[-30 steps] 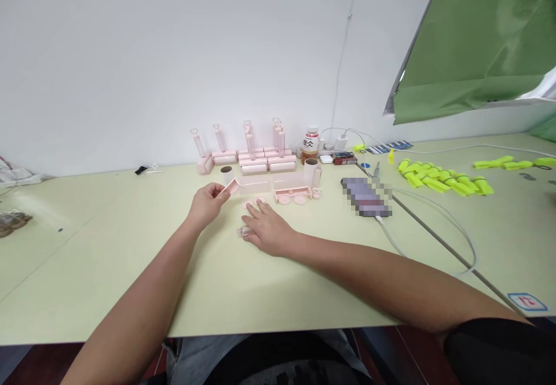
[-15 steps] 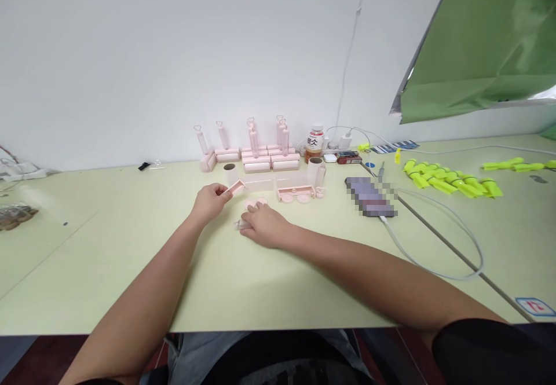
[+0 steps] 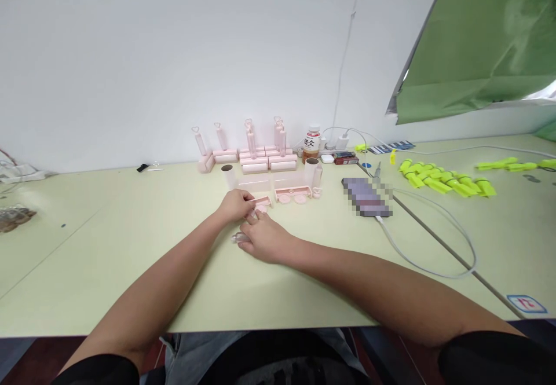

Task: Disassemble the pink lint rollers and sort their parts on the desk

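Note:
In the head view, my left hand [image 3: 236, 205] pinches the end of a pink trough-shaped lint roller cover [image 3: 263, 201] just above the table. My right hand [image 3: 267, 239] is curled beside it, closed around a clear plastic tube [image 3: 238, 237] whose end pokes out to the left. Its fingertips are close to small pink round caps [image 3: 260, 209], partly hidden by the hand. A second pink cover [image 3: 294, 191] lies to the right, with pink round caps [image 3: 299, 199] in front. Behind stand white sticky-paper rolls [image 3: 310, 172] on end, beside clear curved covers [image 3: 254, 184].
Pink lint rollers [image 3: 282, 160] with upright clear handles line the wall. Near them are a bottle [image 3: 311, 145] and a small dark red box [image 3: 346, 158]. To the right lie a phone [image 3: 365, 197] on a white cable [image 3: 417, 269] and several neon yellow pieces [image 3: 447, 178].
My left hand has moved right with the pink cover, bringing it over the round caps beside my right hand. My right hand has come slightly nearer to me, still holding the clear tube.

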`<action>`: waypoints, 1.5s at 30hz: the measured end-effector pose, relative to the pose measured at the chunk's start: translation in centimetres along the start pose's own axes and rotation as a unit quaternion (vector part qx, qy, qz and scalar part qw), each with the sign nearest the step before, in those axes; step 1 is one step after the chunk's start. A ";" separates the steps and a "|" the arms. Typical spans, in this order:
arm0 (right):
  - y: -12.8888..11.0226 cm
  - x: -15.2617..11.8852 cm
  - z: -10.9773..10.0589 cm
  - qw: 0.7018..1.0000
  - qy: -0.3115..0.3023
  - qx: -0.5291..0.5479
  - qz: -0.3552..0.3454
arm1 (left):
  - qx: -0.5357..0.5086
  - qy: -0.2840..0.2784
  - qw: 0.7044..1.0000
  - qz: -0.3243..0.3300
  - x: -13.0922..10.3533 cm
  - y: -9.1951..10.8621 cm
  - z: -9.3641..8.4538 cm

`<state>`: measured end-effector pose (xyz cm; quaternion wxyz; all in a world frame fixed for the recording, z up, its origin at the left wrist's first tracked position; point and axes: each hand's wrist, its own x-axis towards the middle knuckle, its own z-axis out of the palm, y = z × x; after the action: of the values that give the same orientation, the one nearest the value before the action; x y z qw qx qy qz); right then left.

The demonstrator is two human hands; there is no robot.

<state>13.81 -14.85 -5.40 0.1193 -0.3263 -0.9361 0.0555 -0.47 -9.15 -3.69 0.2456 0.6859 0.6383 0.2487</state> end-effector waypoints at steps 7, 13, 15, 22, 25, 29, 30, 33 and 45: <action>0.1 0.3 -0.2 0.999 -0.009 0.018 0.025 | -0.010 -0.046 0.996 0.081 -0.1 0.7 -0.4; 0.4 1.7 -0.1 0.999 -0.005 0.021 0.049 | 0.001 0.018 0.994 0.110 0.4 0.4 -1.7; 0.4 1.9 -0.1 0.998 -0.007 0.023 0.059 | 0.010 0.042 0.994 0.105 0.3 0.3 -2.3; 0.5 2.4 -0.3 0.996 -0.019 0.021 0.084 | 0.033 0.084 0.994 0.060 -0.8 -0.2 -2.8; 0.5 2.5 -0.5 0.996 -0.023 0.021 0.083 | 0.044 0.074 0.995 0.056 -1.1 -0.5 -2.5; 0.7 2.7 -0.6 0.996 -0.022 0.022 0.086 | 0.060 0.087 0.991 0.086 -1.3 -0.5 -2.6; 0.8 2.7 -0.5 0.996 -0.018 0.023 0.087 | 0.059 0.084 0.991 0.091 -1.6 -0.4 -2.8; 0.8 2.5 -0.6 0.996 0.014 0.041 0.077 | 0.056 0.029 0.993 0.100 -2.9 0.6 -3.5; 0.3 -3.7 -4.7 0.965 0.034 0.222 0.133 | -0.040 -0.023 0.984 0.172 -7.9 3.8 -3.1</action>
<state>18.00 -16.78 -1.64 0.2119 -0.4146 -0.8439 0.2666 -0.14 -17.21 0.93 0.2408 0.7807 0.4944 0.2966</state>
